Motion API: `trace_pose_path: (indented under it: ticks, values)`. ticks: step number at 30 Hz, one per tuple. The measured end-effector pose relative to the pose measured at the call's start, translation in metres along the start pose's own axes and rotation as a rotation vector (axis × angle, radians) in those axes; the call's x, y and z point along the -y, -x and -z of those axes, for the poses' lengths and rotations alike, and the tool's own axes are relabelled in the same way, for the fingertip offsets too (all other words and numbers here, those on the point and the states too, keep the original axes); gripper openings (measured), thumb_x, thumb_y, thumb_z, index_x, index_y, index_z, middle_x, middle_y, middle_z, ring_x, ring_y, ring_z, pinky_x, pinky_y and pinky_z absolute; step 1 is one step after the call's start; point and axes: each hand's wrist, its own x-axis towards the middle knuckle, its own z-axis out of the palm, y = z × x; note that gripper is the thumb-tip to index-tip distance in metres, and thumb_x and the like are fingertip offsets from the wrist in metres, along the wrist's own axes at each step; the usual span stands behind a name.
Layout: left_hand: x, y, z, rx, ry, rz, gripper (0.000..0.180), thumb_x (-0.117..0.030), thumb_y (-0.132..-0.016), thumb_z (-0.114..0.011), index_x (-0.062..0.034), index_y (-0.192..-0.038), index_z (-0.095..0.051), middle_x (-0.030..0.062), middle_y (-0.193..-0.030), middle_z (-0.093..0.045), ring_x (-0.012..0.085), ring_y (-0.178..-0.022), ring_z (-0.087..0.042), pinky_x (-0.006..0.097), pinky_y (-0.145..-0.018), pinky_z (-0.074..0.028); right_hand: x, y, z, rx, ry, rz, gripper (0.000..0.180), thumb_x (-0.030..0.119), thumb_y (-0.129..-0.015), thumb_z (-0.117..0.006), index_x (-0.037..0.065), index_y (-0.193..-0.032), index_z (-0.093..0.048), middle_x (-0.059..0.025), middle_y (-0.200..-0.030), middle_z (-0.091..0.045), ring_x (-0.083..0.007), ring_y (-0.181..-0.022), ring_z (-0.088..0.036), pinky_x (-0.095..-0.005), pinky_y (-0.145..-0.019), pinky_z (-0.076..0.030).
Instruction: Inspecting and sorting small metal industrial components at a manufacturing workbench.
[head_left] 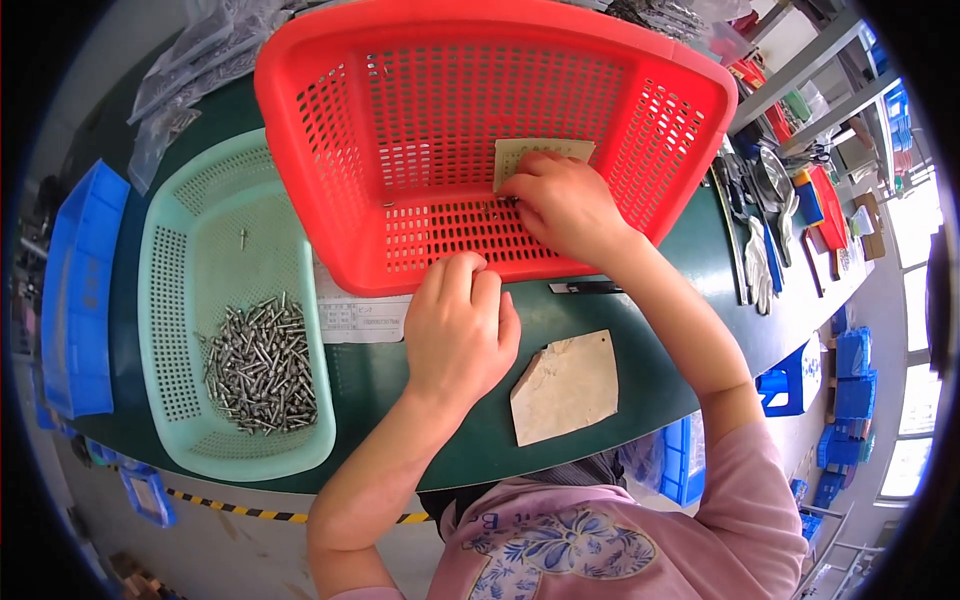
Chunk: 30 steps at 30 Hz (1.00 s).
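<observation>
My right hand [565,205] reaches into a red plastic basket [330,110] and pinches small metal screws [497,206] on its perforated floor, next to a beige perforated card [530,153]. My left hand [458,325] rests with curled fingers against the red basket's near rim, with nothing visible in it. To the left stands a pale green basket [170,300] holding a pile of metal screws [262,365] and one stray screw [242,238].
A torn beige cardboard piece [565,385] lies on the dark green table [400,400] by my left wrist. A black pen-like tool [585,288] and a paper sheet [360,315] lie near the red basket. Blue bins [80,300] stand left; tools and gloves [765,240] right.
</observation>
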Motion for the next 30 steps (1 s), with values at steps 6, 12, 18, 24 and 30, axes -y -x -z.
trace_pose_path:
  ticks: [6, 12, 18, 24, 30]
  values:
    - [-0.001, 0.0, 0.002, 0.032, 0.006, 0.022, 0.014, -0.007, -0.067, -0.062, -0.0006, -0.077, -0.055, 0.0119, -0.088, -0.052, 0.0292, -0.082, -0.053, 0.038, -0.067, -0.045, 0.004, -0.015, 0.008, 0.232, 0.171, 0.124, 0.019, 0.01, -0.067, -0.061, 0.009, -0.086, -0.061, -0.0094, -0.082, -0.058, -0.0289, -0.084, -0.058, -0.0409, -0.071, -0.048]
    - [0.0, 0.003, -0.001, 0.022, 0.05, 0.04, 0.013, -0.007, -0.066, -0.062, -0.0008, -0.072, -0.052, 0.012, -0.085, -0.051, 0.0284, -0.078, -0.052, 0.038, -0.064, -0.045, 0.001, -0.027, 0.018, 0.243, 0.173, 0.35, 0.01, 0.009, -0.061, -0.06, 0.006, -0.071, -0.058, -0.0092, -0.074, -0.059, -0.029, -0.073, -0.06, -0.0393, -0.066, -0.049]
    - [0.001, -0.002, -0.001, -0.12, 0.184, 0.056, 0.011, -0.005, -0.068, -0.063, -0.0029, -0.074, -0.054, 0.0103, -0.082, -0.053, 0.0279, -0.076, -0.053, 0.037, -0.064, -0.045, -0.009, -0.022, 0.025, 0.157, -0.012, 0.296, 0.011, 0.011, -0.063, -0.062, 0.006, -0.072, -0.056, -0.0092, -0.072, -0.057, -0.0291, -0.072, -0.059, -0.0416, -0.059, -0.049]
    - [0.011, -0.005, 0.002, -0.176, 0.221, 0.118, 0.009, -0.002, -0.07, -0.06, -0.0021, -0.078, -0.057, 0.0119, -0.084, -0.056, 0.0308, -0.077, -0.054, 0.039, -0.067, -0.045, -0.014, -0.017, 0.033, -0.02, -0.302, 0.006, 0.011, 0.007, -0.07, -0.064, 0.006, -0.08, -0.061, -0.0092, -0.077, -0.061, -0.0215, -0.062, -0.059, -0.0309, -0.055, -0.048]
    - [0.001, -0.002, 0.008, 0.083, 1.056, 0.58, 0.018, -0.013, -0.09, -0.053, 0.0021, -0.095, -0.062, 0.004, -0.086, -0.059, 0.0104, -0.082, -0.057, 0.025, -0.066, -0.047, 0.034, 0.034, 0.033, -0.447, -0.393, 0.346, 0.026, 0.002, -0.057, -0.068, 0.007, -0.082, -0.063, -0.0053, -0.077, -0.062, -0.0198, -0.06, -0.059, -0.0312, -0.052, -0.047]
